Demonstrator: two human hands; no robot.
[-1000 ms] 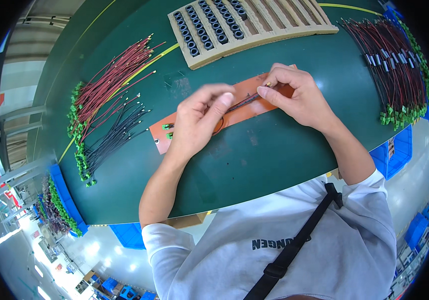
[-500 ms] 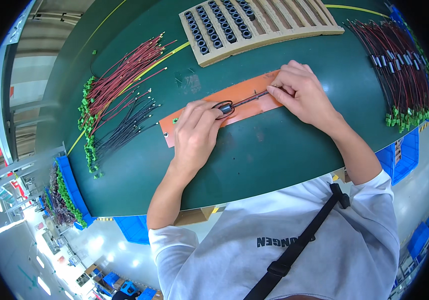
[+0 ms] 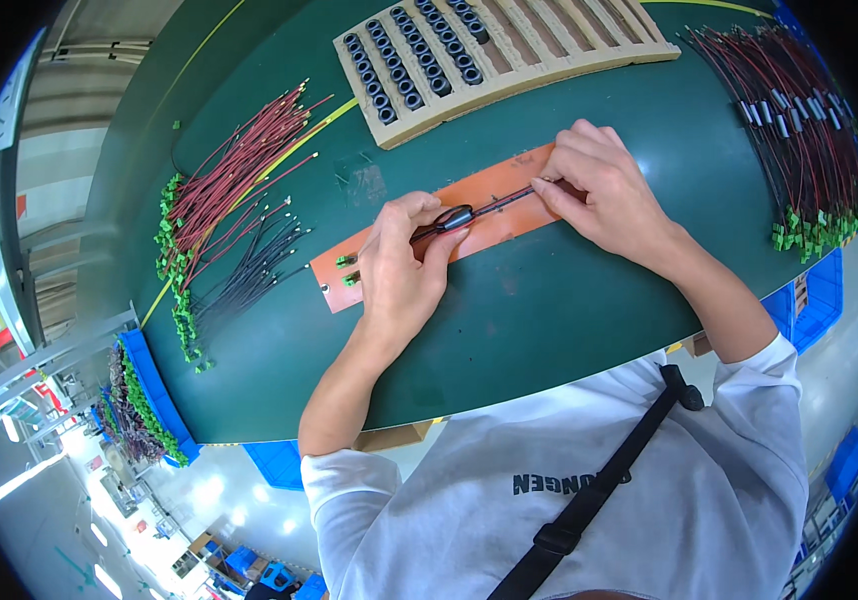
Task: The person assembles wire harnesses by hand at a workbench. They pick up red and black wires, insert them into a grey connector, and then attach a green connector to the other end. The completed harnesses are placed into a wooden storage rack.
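A black ferrite ring (image 3: 456,218) with red and black wires (image 3: 497,204) passing through and looping round it lies over an orange strip-shaped board (image 3: 519,218). My left hand (image 3: 401,262) has its thumb and index finger closed on the ring and the wire loop at its left end. My right hand (image 3: 604,190) pinches the far ends of the wires at the board's right side, keeping them nearly straight. Two green connectors (image 3: 351,279) show on the board left of my left hand; the wire running from them passes hidden under that hand.
A tan slotted tray (image 3: 509,88) holding rows of black rings stands at the back. Red wires (image 3: 249,170) and black wires (image 3: 254,255) with green connectors lie at left. Finished-looking wire bundles with rings (image 3: 789,115) lie at right. Blue bins (image 3: 154,385) flank the green table (image 3: 549,310).
My left hand's thumb and fingers have shifted from covering the ring to its left end, and the wire loop there looks tighter. Both green connectors now show. The whole view has shifted slightly.
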